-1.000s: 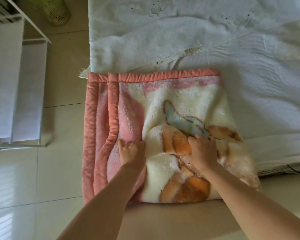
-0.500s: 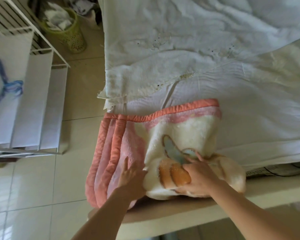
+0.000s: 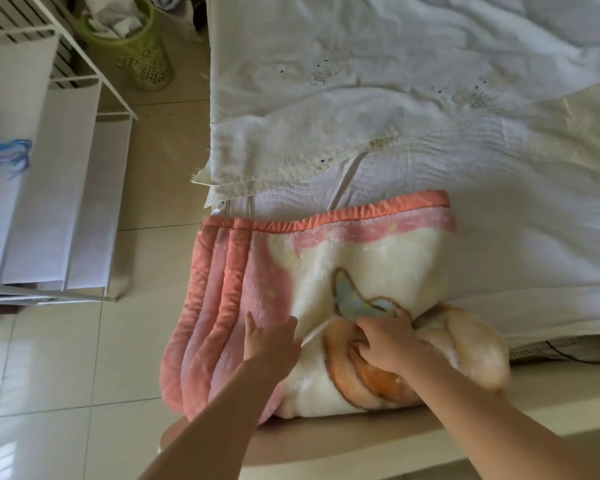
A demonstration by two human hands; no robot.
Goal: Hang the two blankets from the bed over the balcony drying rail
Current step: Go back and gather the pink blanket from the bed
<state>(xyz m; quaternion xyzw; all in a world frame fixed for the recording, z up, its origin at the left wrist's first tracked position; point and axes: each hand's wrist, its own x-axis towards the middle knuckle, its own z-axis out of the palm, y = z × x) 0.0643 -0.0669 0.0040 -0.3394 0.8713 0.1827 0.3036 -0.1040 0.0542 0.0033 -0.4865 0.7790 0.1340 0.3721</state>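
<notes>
A folded fleece blanket (image 3: pixel 329 268), pink and cream with an orange cartoon print and salmon piping, lies on the near left corner of the bed, its folded edges hanging past the side. My left hand (image 3: pixel 269 341) lies flat on its pink part, fingers spread. My right hand (image 3: pixel 388 341) presses into the orange print with fingers curled into a bunched fold. A white blanket (image 3: pixel 326 98) with small embroidery lies spread over the bed behind it. No balcony rail is in view.
The bed has a white quilted cover (image 3: pixel 516 209) and a beige footboard (image 3: pixel 361 441) along its near edge. On the left stands a white metal rack (image 3: pixel 94 188) with cloth shelves. A green basket (image 3: pixel 142 53) with white items stands on the tiled floor (image 3: pixel 66 375).
The view has tilted up and pulled back, so more of the bed, rack and basket show. My left hand has spread from a closed grip to flat fingers; the right keeps its bunch.
</notes>
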